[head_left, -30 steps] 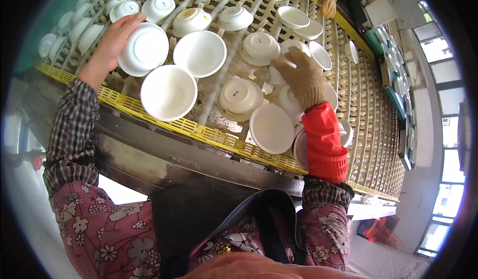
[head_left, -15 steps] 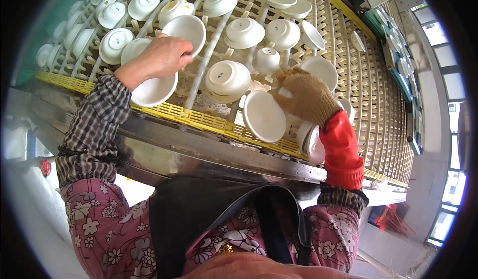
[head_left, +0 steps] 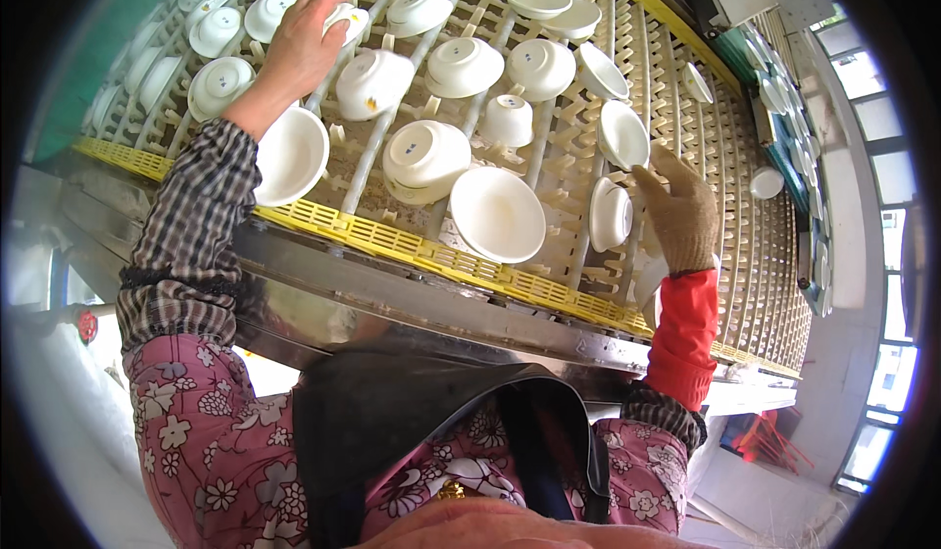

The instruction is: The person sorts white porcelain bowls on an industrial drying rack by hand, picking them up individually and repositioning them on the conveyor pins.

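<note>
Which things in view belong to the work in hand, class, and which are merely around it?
In the work:
- bare left hand, at a white bowl
- gloved right hand, near a tilted white bowl
- pegged rack beneath

Merely around:
- red handwheel
- red item, lower right, kind unclear

Tiny blue marks (head_left: 413, 147) are sitting on upside-down bowls (head_left: 427, 169) between the left fingers (head_left: 328, 4) and right fingers (head_left: 670, 169), but they are looking too small to read.

red valve handle (head_left: 87, 326) at left, green surface (head_left: 83, 98) above it, bright windows (head_left: 851, 66) at far right
</note>
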{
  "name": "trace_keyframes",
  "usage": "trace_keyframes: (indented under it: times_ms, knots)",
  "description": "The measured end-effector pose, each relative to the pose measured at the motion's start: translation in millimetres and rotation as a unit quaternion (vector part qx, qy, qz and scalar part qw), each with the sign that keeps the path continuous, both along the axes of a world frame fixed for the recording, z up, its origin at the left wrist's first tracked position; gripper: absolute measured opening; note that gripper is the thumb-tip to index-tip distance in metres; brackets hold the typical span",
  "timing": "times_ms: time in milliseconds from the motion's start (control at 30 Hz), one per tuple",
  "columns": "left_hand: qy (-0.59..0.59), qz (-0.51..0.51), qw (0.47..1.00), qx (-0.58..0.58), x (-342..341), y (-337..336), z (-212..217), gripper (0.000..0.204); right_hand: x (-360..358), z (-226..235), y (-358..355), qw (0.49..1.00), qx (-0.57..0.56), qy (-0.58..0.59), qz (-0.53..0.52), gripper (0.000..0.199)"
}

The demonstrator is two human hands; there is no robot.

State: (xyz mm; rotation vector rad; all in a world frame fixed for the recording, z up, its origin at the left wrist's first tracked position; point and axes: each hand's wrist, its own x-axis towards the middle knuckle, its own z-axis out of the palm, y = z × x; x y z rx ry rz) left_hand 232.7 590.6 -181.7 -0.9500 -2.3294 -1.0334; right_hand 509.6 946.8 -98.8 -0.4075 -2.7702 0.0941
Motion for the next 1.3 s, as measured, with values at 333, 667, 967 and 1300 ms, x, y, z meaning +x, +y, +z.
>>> trace_keyframes:
  times_ms: [333,667,967,1300]
  knots:
    - [-0.092,-0.093,0.883,-0.45,77,-89,42,0.029,-60,-55,-12,0.989,0.078,-0.126,-0.015,0.038]
    - [-0.394,0.018,0.901,0.18,2,-127,-24,0.029,-96,-30,-63,0.617,-0.773,0.145,0.012,0.05]
    - [0.127,-0.115,0.971,-0.167,2,-95,-46,0.046,-78,-33,-74,0.977,-0.205,-0.033,-0.039,0.042]
    - [-0.227,-0.35,0.908,-0.041,20,-20,-33,0.016,-25,-38,-80,0.984,-0.017,-0.127,-0.121,0.051]
